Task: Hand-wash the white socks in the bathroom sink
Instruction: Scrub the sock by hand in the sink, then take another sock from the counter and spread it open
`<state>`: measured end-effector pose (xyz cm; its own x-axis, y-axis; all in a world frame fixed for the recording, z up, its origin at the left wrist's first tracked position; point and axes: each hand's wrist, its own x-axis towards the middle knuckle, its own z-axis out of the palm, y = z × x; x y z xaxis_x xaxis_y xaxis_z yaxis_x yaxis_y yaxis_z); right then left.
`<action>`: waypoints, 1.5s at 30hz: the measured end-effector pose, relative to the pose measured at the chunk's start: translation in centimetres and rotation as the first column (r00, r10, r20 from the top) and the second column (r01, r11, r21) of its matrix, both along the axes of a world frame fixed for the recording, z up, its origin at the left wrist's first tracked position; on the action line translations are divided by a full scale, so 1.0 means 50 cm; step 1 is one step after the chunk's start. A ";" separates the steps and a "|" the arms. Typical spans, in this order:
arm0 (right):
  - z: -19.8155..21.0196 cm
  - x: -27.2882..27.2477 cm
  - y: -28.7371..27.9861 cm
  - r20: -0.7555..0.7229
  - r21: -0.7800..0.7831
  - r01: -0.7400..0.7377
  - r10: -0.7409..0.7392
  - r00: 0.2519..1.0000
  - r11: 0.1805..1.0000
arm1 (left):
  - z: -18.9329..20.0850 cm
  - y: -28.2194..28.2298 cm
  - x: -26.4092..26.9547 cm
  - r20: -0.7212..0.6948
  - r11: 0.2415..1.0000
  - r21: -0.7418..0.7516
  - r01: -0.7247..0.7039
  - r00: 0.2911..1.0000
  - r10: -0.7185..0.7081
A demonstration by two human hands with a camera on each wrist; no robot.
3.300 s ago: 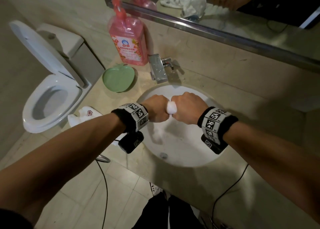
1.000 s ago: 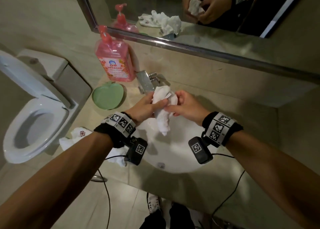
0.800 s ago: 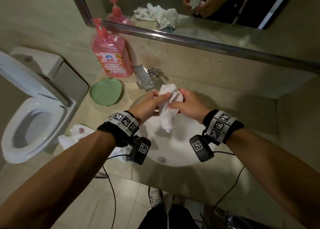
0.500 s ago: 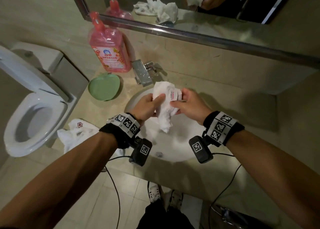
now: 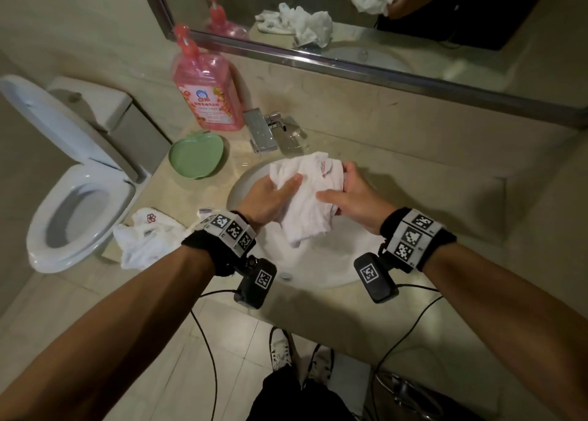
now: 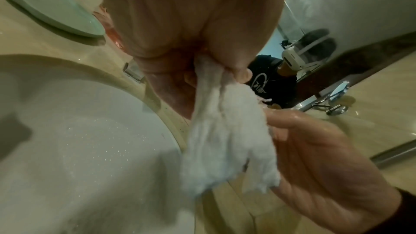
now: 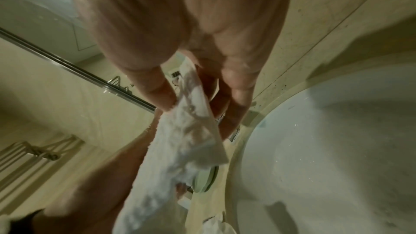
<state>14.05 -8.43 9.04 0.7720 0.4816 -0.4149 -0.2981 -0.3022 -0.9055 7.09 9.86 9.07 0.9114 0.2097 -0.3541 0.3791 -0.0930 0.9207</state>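
Observation:
A wet white sock (image 5: 307, 198) with a small red and green mark hangs over the white sink (image 5: 318, 268), held up between both hands. My left hand (image 5: 270, 194) grips its left side, thumb across the cloth (image 6: 225, 141). My right hand (image 5: 350, 194) pinches the right edge between thumb and fingers, and the sock (image 7: 184, 141) drapes down from them. A second white sock (image 5: 144, 239) with a red flower lies crumpled on the counter left of the sink.
A pink soap pump bottle (image 5: 206, 93) and a green apple-shaped dish (image 5: 197, 158) stand at the back left of the counter. The chrome faucet (image 5: 265, 129) is behind the sink. A toilet (image 5: 73, 191) with its lid up is at left. The mirror (image 5: 350, 16) runs above.
About three seconds ago both fists squeezed the balled sock. Since then the hands have opened it out and spread it wider, so that it hangs flat between them.

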 end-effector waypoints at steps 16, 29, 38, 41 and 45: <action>0.023 -0.192 -0.153 0.043 -0.143 0.284 -0.280 0.959 0.948 | -0.006 -0.066 -0.082 -0.136 0.925 -0.201 0.322 0.926 -0.352; -0.212 -0.340 -0.413 -0.074 -0.406 0.349 -0.411 0.909 0.845 | -0.223 -0.303 -0.154 -0.408 0.874 -0.111 0.473 0.780 -0.474; -0.212 -0.284 -0.420 0.056 -0.754 0.107 -0.099 0.993 0.648 | -0.243 -0.281 -0.132 -0.501 0.640 0.341 0.689 0.709 -0.496; -0.146 -0.232 -0.341 0.168 -0.676 0.073 0.057 0.984 0.733 | -0.192 -0.183 -0.129 -0.442 0.693 0.219 0.687 0.703 -0.557; -0.096 -0.189 -0.128 0.197 -0.495 -0.128 0.254 0.947 0.859 | -0.119 0.017 -0.142 -0.377 0.759 0.284 0.586 0.796 -0.474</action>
<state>4.61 -14.83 4.23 0.7919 0.4259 -0.4377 0.0234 -0.7373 -0.6751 -0.01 10.70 3.10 0.7943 -0.1144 -0.5966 0.3870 -0.6619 0.6420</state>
